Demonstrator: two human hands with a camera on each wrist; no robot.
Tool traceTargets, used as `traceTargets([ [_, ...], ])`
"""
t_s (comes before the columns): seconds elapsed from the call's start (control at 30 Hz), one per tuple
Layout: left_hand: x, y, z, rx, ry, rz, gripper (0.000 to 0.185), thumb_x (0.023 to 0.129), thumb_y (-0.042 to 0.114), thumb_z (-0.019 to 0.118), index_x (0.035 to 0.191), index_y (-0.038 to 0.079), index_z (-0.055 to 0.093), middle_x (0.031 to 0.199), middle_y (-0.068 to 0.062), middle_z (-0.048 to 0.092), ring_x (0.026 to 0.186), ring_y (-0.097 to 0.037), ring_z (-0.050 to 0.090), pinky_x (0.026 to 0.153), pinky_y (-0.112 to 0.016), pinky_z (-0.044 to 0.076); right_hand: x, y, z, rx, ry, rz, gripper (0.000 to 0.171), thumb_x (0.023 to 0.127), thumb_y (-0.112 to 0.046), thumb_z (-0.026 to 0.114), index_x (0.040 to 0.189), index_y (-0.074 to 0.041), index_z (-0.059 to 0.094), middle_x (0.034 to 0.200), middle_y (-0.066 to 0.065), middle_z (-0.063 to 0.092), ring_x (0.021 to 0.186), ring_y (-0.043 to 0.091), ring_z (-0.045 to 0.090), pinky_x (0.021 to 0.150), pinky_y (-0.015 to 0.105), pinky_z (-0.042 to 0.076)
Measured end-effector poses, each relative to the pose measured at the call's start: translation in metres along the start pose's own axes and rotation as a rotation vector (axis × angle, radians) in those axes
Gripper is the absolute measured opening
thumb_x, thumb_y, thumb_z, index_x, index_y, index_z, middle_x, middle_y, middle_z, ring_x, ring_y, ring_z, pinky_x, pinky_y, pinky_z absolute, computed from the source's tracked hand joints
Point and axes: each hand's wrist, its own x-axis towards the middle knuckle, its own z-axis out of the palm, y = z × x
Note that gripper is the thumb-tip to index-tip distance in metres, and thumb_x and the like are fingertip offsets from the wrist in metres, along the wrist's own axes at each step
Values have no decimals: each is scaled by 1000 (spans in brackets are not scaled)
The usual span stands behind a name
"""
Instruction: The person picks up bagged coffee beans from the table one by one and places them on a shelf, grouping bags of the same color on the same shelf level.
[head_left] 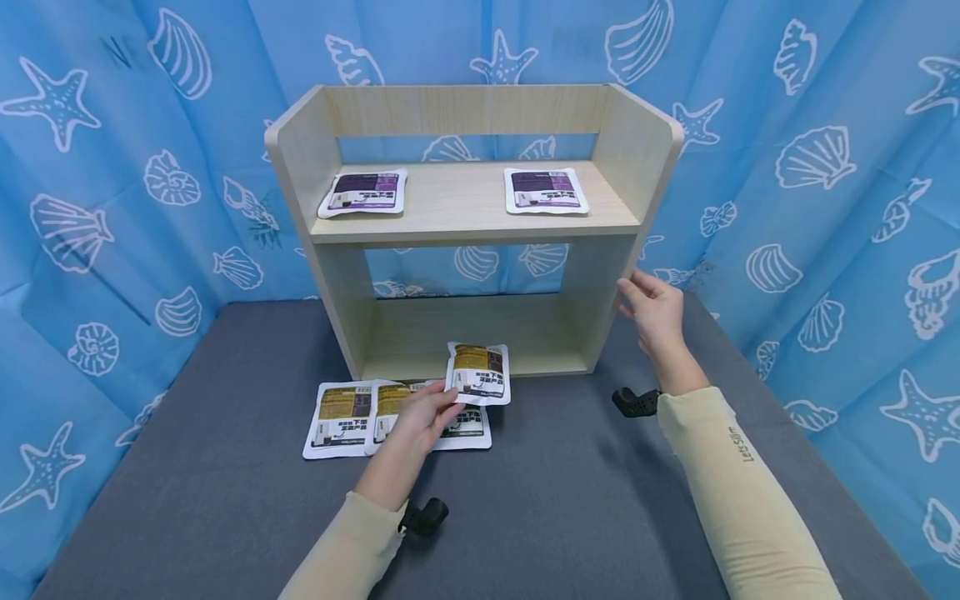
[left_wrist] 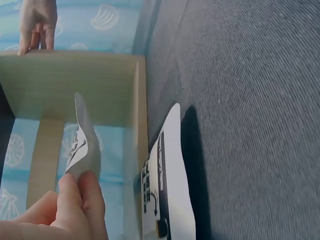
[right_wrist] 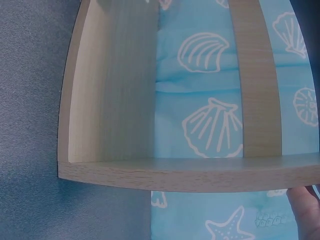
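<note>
We saw the left hand (head_left: 422, 414) pinch a yellow pouch (head_left: 482, 377) by its lower left edge, thumb and fingers drawn narrow on it. The pouch was up off the table (head_left: 555, 508), in front of the lower opening of the rack (head_left: 465, 110), and in the left wrist view it was tilted, nearly edge-on, apart from the pouch lying below it. Under and beside that hand we found a row of yellow pouches (head_left: 337, 419) flat on the table, just before the rack's front left part; the hand and the held pouch covered some of the row.

The right hand (head_left: 656, 312) held no pouch. We saw its fingers lie fairly straight at the outer side of the rack's right panel (head_left: 596, 283), touching near the front edge; how firmly they pressed, we could not tell.

On the upper shelf (head_left: 457, 196) lay two purple pouches, one (head_left: 365, 192) at the left end, the other (head_left: 546, 191) towards the right, well apart. We noted cream sleeves (head_left: 750, 500) on both arms and a black camera (head_left: 423, 517) at each wrist. A blue curtain (head_left: 135, 225) with white shells and starfish hung behind and on both sides
</note>
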Motion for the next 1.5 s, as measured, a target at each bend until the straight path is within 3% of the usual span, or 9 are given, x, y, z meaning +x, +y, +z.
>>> traceTargets([
  [0.37, 8, -10, 20, -162, 25, -6, 50, 97, -13, 44, 145, -10, 33, 148, -28, 30, 132, -35, 39, 104, -36, 41, 0, 0, 0, -5, -3, 4, 47, 98, -28, 57, 141, -8, 51, 144, 12, 49, 131, 27, 47, 101, 43, 42],
  [0.47, 21, -17, 17, -201, -9, 8, 52, 95, -15, 47, 144, -8, 37, 151, -27, 28, 133, -35, 38, 103, -39, 42, -1, 0, 0, -3, -5, 1, 47, 99, -28, 57, 141, -7, 50, 144, 12, 49, 131, 27, 47, 102, 44, 42],
  [0.7, 119, -68, 1, -282, -73, -18, 52, 86, -10, 67, 135, -7, 50, 138, -28, 44, 114, -34, 55, 89, -38, 53, -1, 1, 0, -9, 9, -4, 47, 98, -28, 58, 139, -7, 52, 142, 12, 51, 130, 27, 49, 100, 44, 43],
  [0.8, 127, -72, 7, -275, -55, -3, 52, 85, -12, 67, 134, -7, 51, 133, -27, 47, 109, -32, 57, 86, -36, 55, -1, 1, 0, -11, 11, -3, 47, 98, -28, 58, 139, -7, 53, 142, 12, 52, 129, 26, 50, 100, 43, 44],
  [0.97, 112, -63, 21, -260, -35, -3, 48, 87, -12, 64, 134, -7, 51, 132, -26, 50, 111, -30, 57, 88, -35, 54, -1, 1, 0, -4, 11, -2, 47, 97, -29, 59, 139, -7, 53, 141, 12, 52, 129, 27, 49, 101, 44, 43],
  [1.03, 114, -64, 23, -266, -49, 7, 47, 87, -12, 64, 132, -9, 53, 131, -27, 50, 110, -31, 57, 88, -34, 54, -1, 0, 1, 3, 12, -1, 47, 97, -29, 59, 138, -7, 54, 141, 12, 52, 129, 27, 49, 101, 45, 42],
  [1.2, 142, -76, 28, -273, -37, 16, 38, 81, -13, 70, 119, -7, 63, 114, -24, 58, 95, -28, 63, 80, -34, 57, -1, 0, 1, -4, 14, -11, 46, 98, -28, 58, 138, -6, 53, 141, 13, 52, 129, 26, 50, 101, 44, 43],
  [1.37, 155, -83, 40, -251, 10, 8, 35, 85, -12, 66, 120, -4, 63, 114, -24, 58, 99, -29, 63, 85, -35, 55, -2, 0, 2, -1, 5, -16, 46, 99, -28, 57, 139, -6, 52, 142, 13, 51, 129, 26, 50, 101, 44, 44],
  [1.5, 197, -107, 43, -258, 6, 2, 46, 88, -12, 63, 132, -7, 52, 127, -29, 51, 107, -33, 59, 86, -38, 55, -3, 0, 1, -3, 6, -25, 46, 99, -27, 57, 138, -5, 53, 141, 14, 52, 128, 26, 51, 101, 44, 44],
])
